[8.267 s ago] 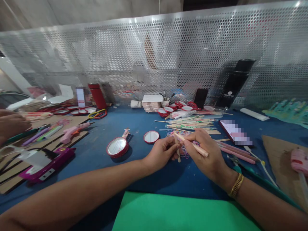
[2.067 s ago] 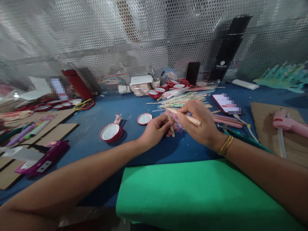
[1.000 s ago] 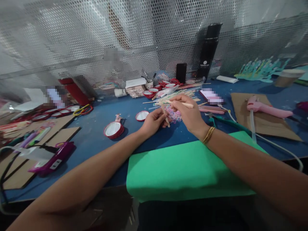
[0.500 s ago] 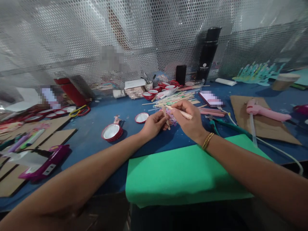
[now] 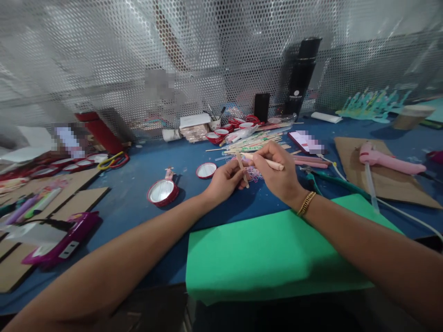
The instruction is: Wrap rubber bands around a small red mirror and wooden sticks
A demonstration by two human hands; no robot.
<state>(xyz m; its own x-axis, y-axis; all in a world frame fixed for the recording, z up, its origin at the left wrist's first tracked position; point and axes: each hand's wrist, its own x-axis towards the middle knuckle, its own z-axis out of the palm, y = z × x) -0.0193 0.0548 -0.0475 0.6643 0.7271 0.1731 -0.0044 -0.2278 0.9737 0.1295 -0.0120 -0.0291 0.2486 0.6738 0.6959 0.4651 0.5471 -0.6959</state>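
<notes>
My left hand [image 5: 224, 179] is closed, its thumb and fingers pinching a thin flat wooden craft stick [image 5: 239, 161] that stands tilted up. In my right hand [image 5: 278, 174] is a pale, cream-coloured pen-shaped stick [image 5: 273, 164], gripped like a pen. Its tip points left, close to the upper part of the craft stick; whether they touch I cannot tell. Under and behind the hands lies a tangle of pink and purple strands [image 5: 254, 173]. A green sheet [image 5: 249, 258] spreads below my right forearm. Left of my left hand are a small white-topped red lid [image 5: 206, 170] and a red-rimmed round tin [image 5: 162, 191].
Loose sticks and strips [image 5: 259, 142] lie beyond the hands. To the right are teal-handled pliers [image 5: 341, 180], a pink glue gun [image 5: 389, 159] on cardboard [image 5: 349, 161] and its white cord. A black flask [image 5: 301, 78] stands behind; a purple power strip [image 5: 65, 244] lies left.
My right hand and the pen-shaped stick have shifted slightly right, while the craft stick stays pinched in my left hand. The whole view has moved a little.
</notes>
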